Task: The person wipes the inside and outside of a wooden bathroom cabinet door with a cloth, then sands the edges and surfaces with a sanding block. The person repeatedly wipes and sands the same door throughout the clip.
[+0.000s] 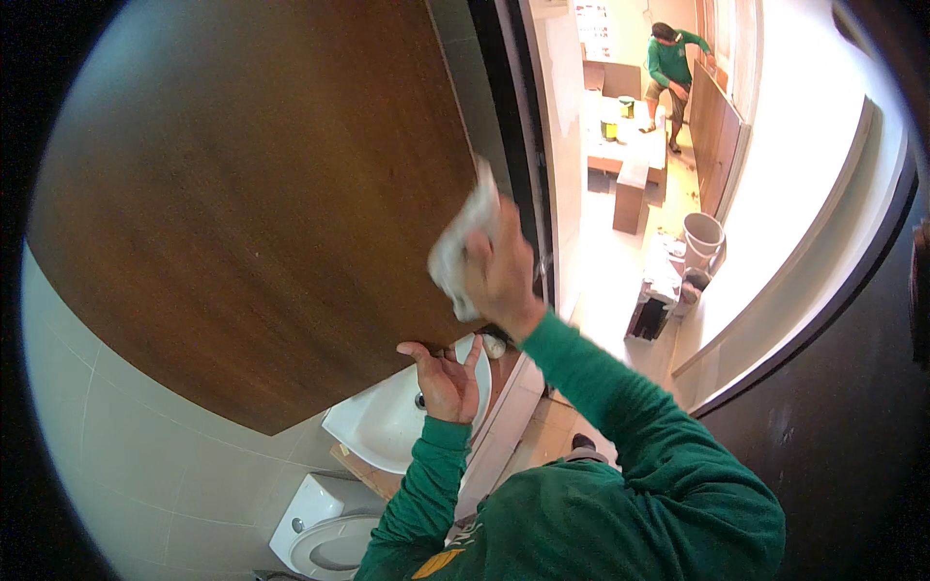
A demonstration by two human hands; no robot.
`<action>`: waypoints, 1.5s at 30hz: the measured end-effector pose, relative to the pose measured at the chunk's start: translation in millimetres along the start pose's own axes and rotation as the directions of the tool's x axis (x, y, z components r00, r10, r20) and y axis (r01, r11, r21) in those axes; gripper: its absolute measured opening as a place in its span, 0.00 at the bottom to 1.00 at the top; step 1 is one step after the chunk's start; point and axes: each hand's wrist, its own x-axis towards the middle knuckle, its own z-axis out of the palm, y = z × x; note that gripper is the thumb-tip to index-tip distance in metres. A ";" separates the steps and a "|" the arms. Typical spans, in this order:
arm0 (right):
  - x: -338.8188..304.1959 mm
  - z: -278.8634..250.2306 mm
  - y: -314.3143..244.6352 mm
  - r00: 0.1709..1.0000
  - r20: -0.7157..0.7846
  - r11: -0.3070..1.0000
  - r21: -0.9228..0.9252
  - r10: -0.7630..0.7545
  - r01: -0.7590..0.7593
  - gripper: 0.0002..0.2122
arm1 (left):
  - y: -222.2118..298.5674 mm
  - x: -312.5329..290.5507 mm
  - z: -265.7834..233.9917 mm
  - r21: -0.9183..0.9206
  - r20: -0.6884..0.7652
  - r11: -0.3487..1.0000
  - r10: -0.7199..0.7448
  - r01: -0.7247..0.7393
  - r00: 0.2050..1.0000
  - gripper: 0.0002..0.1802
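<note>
A large dark brown wooden panel (262,223) fills the upper left, tilted, with its lower edge above a white washbasin (373,426). My left hand (449,389) is palm up at that lower edge, bearing the panel from below; thumb and one outer finger spread out, while the other fingers are partly hidden behind the wood. A crumpled white cloth (453,254) is in my right hand (504,266), whose fingers close round it. Slightly blurred by motion, the cloth lies against or just in front of the panel's right edge; contact is hard to judge.
Below the basin stands a white toilet (334,542) by a tiled wall. A black door frame (528,145) runs along the panel's right. Through the doorway are a bucket (702,232), an open box (654,305), a low table (620,145) and another person (668,68) handling a board (712,136).
</note>
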 end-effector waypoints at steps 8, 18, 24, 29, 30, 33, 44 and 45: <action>-320.2 -139.7 146.6 0.594 0.284 0.653 -0.442 0.753 -0.616 0.22 | -0.6 6.0 -48.1 0.260 0.062 0.966 0.002 -0.018 0.998 0.34; -259.8 -147.7 82.0 0.045 0.584 -0.346 0.539 0.811 -0.768 0.32 | -175.3 -68.0 -95.8 0.779 0.386 -0.341 -0.400 -0.526 0.831 0.44; -236.9 -179.1 127.3 -0.071 0.716 -0.516 0.428 0.695 -0.742 0.29 | -83.4 -71.9 8.4 0.998 -0.001 -0.039 -0.832 -0.057 0.554 0.17; -222.7 -212.4 200.0 -0.008 0.671 -0.494 0.538 0.742 -0.683 0.27 | 19.0 -53.1 110.7 0.632 0.640 -0.511 -0.080 -0.583 0.764 0.20; -214.5 -226.1 198.6 0.011 0.659 -0.452 0.527 0.752 -0.720 0.27 | 36.2 -44.5 138.5 0.355 0.774 -0.759 -0.090 -0.547 0.627 0.27; -204.4 -241.8 198.3 -0.007 0.668 -0.426 0.466 0.744 -0.776 0.25 | 59.2 -26.9 173.1 0.367 0.743 -0.855 0.033 -0.365 0.669 0.46; -119.2 -122.2 140.3 0.519 0.632 0.366 0.368 0.575 -0.855 0.18 | 63.4 44.4 225.3 0.318 0.784 -0.947 0.293 0.051 0.547 0.54; -107.2 -108.0 139.0 0.495 0.690 0.289 0.402 0.528 -0.869 0.20 | 62.9 45.8 223.0 0.316 0.772 -0.946 0.302 0.075 0.559 0.54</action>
